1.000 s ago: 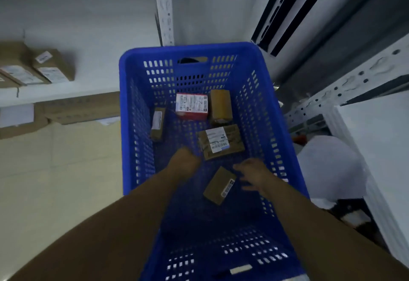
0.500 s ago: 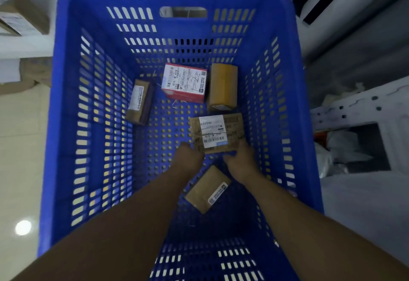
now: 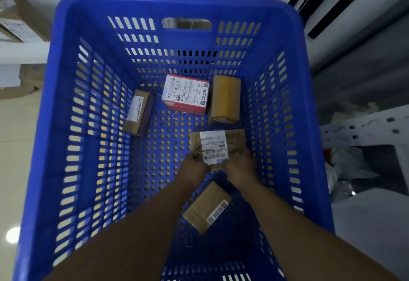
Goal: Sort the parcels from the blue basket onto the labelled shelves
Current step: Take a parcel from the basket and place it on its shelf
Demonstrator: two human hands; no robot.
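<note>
Both forearms reach down into the blue basket (image 3: 73, 139). The left hand (image 3: 193, 170) curls round the near left corner of a brown labelled parcel (image 3: 218, 145), and the right hand (image 3: 240, 167) grips its near right corner. Whether the parcel is lifted off the basket floor cannot be told. A tan parcel (image 3: 205, 208) lies between the wrists. Beyond stand a yellow-brown box (image 3: 225, 100) and a red-and-white box (image 3: 186, 94), and a flat parcel (image 3: 139, 112) leans on the left wall.

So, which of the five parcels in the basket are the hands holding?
The flat brown parcel at mid-basket, white label up: the left hand and right hand grip its near edge. The other four lie untouched.
</note>
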